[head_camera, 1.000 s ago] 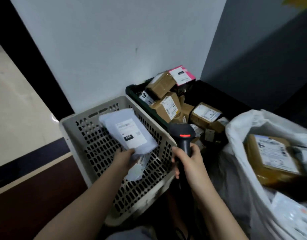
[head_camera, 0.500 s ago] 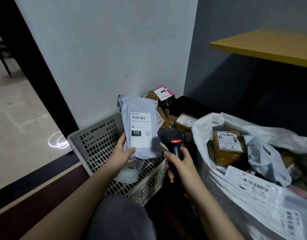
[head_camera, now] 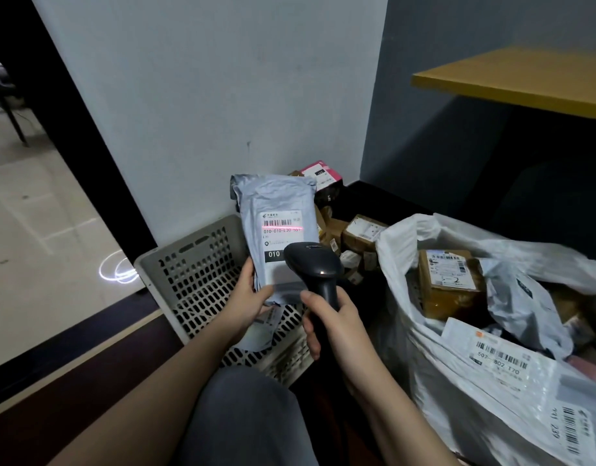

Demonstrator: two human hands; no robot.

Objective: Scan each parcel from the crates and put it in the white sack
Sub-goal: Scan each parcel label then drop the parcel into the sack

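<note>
My left hand point(head_camera: 248, 302) holds a grey poly-bag parcel point(head_camera: 276, 210) upright by its lower edge, label facing me. A red scan line crosses the barcode on that label. My right hand point(head_camera: 337, 327) grips a black handheld scanner point(head_camera: 315, 267), its head aimed at the label from just below. The parcel hangs above a beige perforated crate point(head_camera: 192, 274), where another flat bag point(head_camera: 261, 329) lies. Behind it a dark crate point(head_camera: 367, 196) holds several brown boxes point(head_camera: 362, 232). The white sack point(head_camera: 458, 391) stands open at the right, full of parcels.
A pale wall rises right behind the crates. A yellow shelf point(head_camera: 525, 82) juts out at upper right over the sack. My knee point(head_camera: 243, 415) is at bottom centre. A dark doorway edge and a light tiled floor lie to the left.
I lifted the grey parcel out of the beige crate and turned it upright. The scanner rose in front of its label, and the red scan line now lies on the barcode.
</note>
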